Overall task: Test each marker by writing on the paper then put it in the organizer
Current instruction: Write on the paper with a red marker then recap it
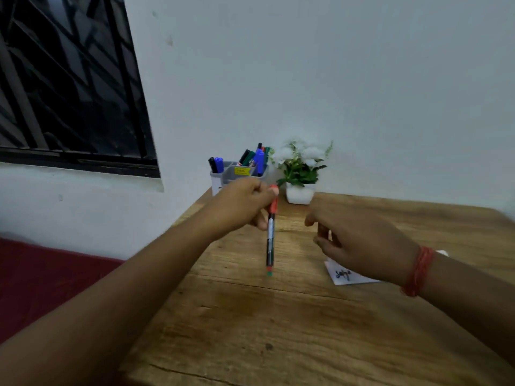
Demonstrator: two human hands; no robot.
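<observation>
Bare table (278, 344) nearest me; my left hand (242, 204) pinches 1 red-capped marker (271, 235), right hand (359, 243) loosely open over scribbled paper (345, 275). Organizer (237, 174) (already well stocked) awaits it.

organizer (237, 174) at counter (278, 330) back edge, against wall | markers (257, 160) standing in it | potted plant (300, 176) just right of organizer | paper (348, 275) on counter, right, under right hand (359, 243) | left hand (242, 204) before organizer, marker (271, 238) hanging from it above counter | window (69, 79) far left
</observation>
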